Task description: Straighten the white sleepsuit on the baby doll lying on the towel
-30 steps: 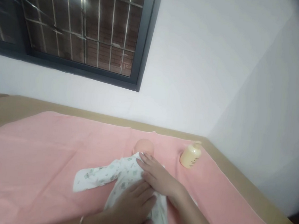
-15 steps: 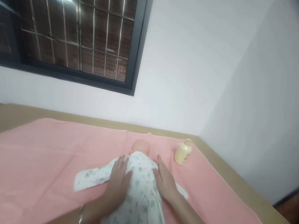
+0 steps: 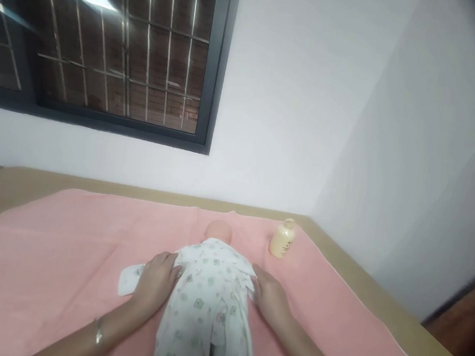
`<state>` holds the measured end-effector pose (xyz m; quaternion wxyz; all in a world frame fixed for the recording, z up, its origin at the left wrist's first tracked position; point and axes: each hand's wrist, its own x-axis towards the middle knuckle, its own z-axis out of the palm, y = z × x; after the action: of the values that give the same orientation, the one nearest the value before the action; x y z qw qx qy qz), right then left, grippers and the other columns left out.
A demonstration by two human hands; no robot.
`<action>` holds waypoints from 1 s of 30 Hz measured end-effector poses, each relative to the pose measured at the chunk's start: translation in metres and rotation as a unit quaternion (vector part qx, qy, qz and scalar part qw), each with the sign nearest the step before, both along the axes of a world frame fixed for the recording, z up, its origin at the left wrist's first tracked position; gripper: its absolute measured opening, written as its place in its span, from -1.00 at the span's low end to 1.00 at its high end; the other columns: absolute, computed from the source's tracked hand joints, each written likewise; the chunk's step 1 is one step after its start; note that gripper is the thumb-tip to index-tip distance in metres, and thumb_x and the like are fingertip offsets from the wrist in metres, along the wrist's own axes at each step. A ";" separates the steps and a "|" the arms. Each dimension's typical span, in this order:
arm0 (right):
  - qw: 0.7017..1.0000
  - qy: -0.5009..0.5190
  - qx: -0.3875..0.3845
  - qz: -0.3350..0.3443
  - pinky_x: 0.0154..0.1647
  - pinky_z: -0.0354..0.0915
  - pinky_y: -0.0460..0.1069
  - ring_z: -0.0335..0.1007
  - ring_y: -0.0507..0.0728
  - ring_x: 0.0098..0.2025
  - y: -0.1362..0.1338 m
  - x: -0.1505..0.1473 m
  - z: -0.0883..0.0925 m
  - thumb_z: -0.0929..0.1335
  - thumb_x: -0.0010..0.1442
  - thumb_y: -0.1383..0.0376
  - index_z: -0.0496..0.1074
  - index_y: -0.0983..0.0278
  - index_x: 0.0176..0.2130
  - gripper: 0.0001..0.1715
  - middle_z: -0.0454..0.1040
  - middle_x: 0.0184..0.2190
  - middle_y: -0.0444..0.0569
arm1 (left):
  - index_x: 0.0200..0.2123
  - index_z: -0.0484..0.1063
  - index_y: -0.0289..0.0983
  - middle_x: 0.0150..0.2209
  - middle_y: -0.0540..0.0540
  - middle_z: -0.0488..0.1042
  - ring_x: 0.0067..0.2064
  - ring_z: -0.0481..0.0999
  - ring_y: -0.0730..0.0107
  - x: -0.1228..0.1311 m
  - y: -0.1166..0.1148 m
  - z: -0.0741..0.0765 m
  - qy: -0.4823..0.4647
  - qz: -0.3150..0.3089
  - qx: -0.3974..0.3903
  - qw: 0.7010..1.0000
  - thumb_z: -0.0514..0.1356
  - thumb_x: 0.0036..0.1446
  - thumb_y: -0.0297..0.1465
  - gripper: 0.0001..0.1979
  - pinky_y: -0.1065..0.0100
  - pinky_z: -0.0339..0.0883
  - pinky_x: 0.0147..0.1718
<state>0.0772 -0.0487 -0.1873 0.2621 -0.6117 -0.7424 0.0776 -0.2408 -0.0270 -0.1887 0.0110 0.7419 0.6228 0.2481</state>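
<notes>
A baby doll [image 3: 218, 232] lies on the pink cloth, its bald head pointing away from me. White baby clothes [image 3: 206, 297] with a small green print cover its body. My left hand [image 3: 156, 281] is closed on the left sleeve near the shoulder; the sleeve's end [image 3: 129, 279] sticks out beyond it, flat on the cloth. On the other side, my right hand [image 3: 272, 296] grips the right sleeve near the shoulder, with fingertips partly hidden by bunched fabric. Most of the right sleeve is out of sight behind that hand.
A pale yellow pump bottle [image 3: 282, 238] stands right of the doll's head. The pink cloth [image 3: 69, 241] covers most of the wooden tabletop [image 3: 378, 284]. White walls [image 3: 286, 93] and a barred window [image 3: 148, 54] rise behind it.
Both hands have moved from lying flat on the clothes outward to the sleeves, and their fingers have closed on the fabric. The fabric at the shoulders now looks pulled sideways.
</notes>
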 end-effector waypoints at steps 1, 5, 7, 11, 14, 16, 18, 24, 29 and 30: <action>1.000 -0.002 0.006 0.007 -0.17 0.25 0.01 0.40 0.19 -0.12 -0.002 0.002 0.000 0.03 0.37 0.05 0.42 0.18 -0.04 -0.46 0.49 -0.13 0.00 | -0.23 0.45 -0.30 -0.21 -0.21 0.48 -0.13 0.42 0.11 -0.007 0.001 0.003 0.017 -0.002 -0.003 1.000 -0.12 0.27 -0.28 -0.62 0.15 0.24 -0.12; 0.999 -0.023 0.027 0.019 -0.06 0.23 0.06 0.36 0.21 -0.03 -0.008 0.008 -0.003 0.06 0.36 0.08 0.42 0.19 -0.02 -0.50 0.45 -0.04 0.02 | -0.46 0.41 -0.25 -0.34 -0.16 0.46 -0.24 0.40 0.17 -0.028 0.003 0.008 0.051 -0.020 0.000 0.999 -0.12 0.27 -0.26 -0.60 0.23 0.18 -0.20; 0.999 -0.036 0.028 0.013 0.01 0.20 0.09 0.33 0.24 0.02 -0.009 0.011 -0.003 0.09 0.35 0.09 0.41 0.21 0.02 -0.51 0.43 0.01 0.06 | -0.50 0.39 -0.25 -0.39 -0.13 0.45 -0.30 0.39 0.19 -0.034 0.000 0.013 0.056 -0.026 0.000 0.998 -0.08 0.25 -0.22 -0.60 0.25 0.17 -0.25; 1.000 -0.006 0.012 0.022 0.03 0.22 0.10 0.33 0.23 0.04 -0.008 0.015 0.001 0.04 0.36 0.09 0.42 0.20 0.03 -0.45 0.43 0.02 0.03 | -0.51 0.40 -0.24 -0.41 -0.08 0.45 -0.33 0.41 0.23 -0.038 -0.008 0.028 0.010 -0.007 -0.013 1.000 0.01 0.18 -0.16 -0.64 0.30 0.18 -0.33; 0.999 0.024 0.026 -0.017 0.13 0.15 0.16 0.24 0.26 0.14 -0.002 0.003 0.009 0.02 0.35 0.07 0.40 0.27 0.08 -0.39 0.37 0.09 0.07 | -0.36 0.46 -0.25 -0.28 -0.12 0.49 -0.18 0.44 0.18 -0.021 -0.008 0.042 -0.046 0.005 0.005 0.999 0.00 0.14 -0.25 -0.72 0.29 0.24 -0.22; 0.998 0.038 0.047 -0.025 0.19 0.07 0.17 0.15 0.27 0.21 0.004 -0.016 0.016 0.02 0.35 0.08 0.35 0.31 0.13 -0.38 0.31 0.14 0.10 | -0.15 0.46 -0.27 -0.11 -0.15 0.48 -0.04 0.41 0.17 0.002 -0.001 0.053 -0.077 -0.011 0.013 0.997 -0.02 0.13 -0.31 -0.67 0.27 0.24 -0.09; 0.997 0.047 0.061 0.002 0.20 0.07 0.14 0.16 0.25 0.20 0.011 -0.041 0.023 0.01 0.36 0.11 0.33 0.34 0.13 -0.38 0.31 0.14 0.12 | -0.01 0.41 -0.31 0.00 -0.19 0.44 0.05 0.38 0.16 0.031 0.009 0.062 -0.100 -0.001 -0.007 0.995 -0.04 0.14 -0.32 -0.58 0.27 0.23 -0.03; 1.000 0.010 0.006 -0.029 -0.06 0.23 0.12 0.40 0.27 -0.10 0.037 -0.089 0.029 -0.03 0.36 0.07 0.44 0.33 -0.16 -0.35 0.48 -0.18 0.20 | -0.08 0.45 -0.41 -0.07 -0.35 0.49 -0.02 0.46 -0.01 0.089 0.042 0.064 -0.039 0.067 -0.166 0.983 -0.17 0.22 -0.09 -0.40 0.12 0.22 -0.04; 0.990 0.002 -0.131 -0.047 -0.08 0.24 0.15 0.41 0.33 -0.05 0.067 -0.074 0.025 -0.07 0.31 -0.09 0.46 0.43 -0.10 -0.13 0.47 -0.13 0.32 | -0.05 0.43 -0.44 -0.04 -0.40 0.46 0.02 0.41 -0.09 0.092 0.046 0.047 -0.020 0.111 -0.156 0.981 -0.19 0.20 -0.01 -0.32 0.02 0.13 0.01; 0.987 0.010 -0.157 -0.042 -0.07 0.24 0.15 0.41 0.33 -0.03 0.073 -0.069 0.024 -0.07 0.30 -0.12 0.46 0.45 -0.09 -0.11 0.47 -0.11 0.35 | -0.05 0.42 -0.44 -0.03 -0.41 0.45 0.02 0.40 -0.10 0.092 0.044 0.045 -0.016 0.117 -0.147 0.982 -0.20 0.20 0.00 -0.31 0.00 0.11 0.02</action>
<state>0.0082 0.0244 -0.1629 0.1729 -0.6749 -0.6922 0.1884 -0.1486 0.0173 -0.1436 0.1012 0.6504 0.7346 0.1649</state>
